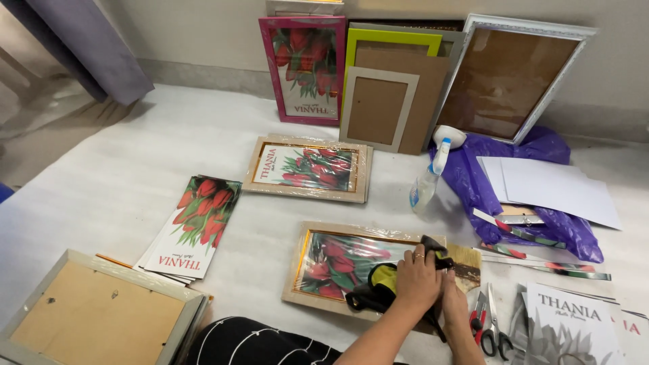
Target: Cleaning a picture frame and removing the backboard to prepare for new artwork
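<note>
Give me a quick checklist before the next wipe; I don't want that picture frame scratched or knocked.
1. Frame lies flat on the floor sheet: ok.
2. Cloth lies between left hand and the frame's face: ok.
3. Right hand steadies the frame's right end: cannot tell, partly hidden.
4. Scissors lie off the frame: ok, though close beside the right hand.
5. Spray bottle stands upright, clear of the frame: ok.
6. Face wiped clean: cannot tell.

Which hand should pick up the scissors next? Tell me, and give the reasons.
Probably the right hand: it lies at the frame's right edge, just beside the scissors. The left hand holds the black and yellow cloth on the picture frame, farther from them.
</note>
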